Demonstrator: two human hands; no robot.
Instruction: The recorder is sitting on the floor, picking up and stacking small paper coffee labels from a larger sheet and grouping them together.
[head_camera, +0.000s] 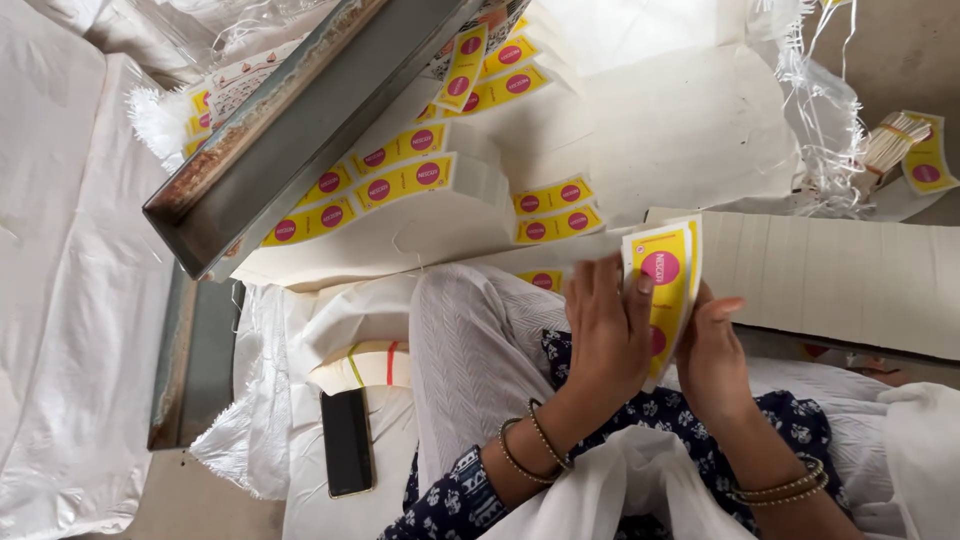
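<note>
- Lying tilted at upper left, a long grey metal tray (300, 125) overhangs rows of yellow paper labels with pink circles (405, 183).
- Both hands clamp one fanned stack of yellow cards (668, 275) above the lap: left hand (605, 335) in front, right hand (715, 350) behind.
- A black phone (346, 442) lies on white cloth.

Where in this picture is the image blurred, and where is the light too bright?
Head view: the left hand is motion-blurred at the fingers on the yellow labels; the white sheets are washed out by bright light; the phone looks sharp.
</note>
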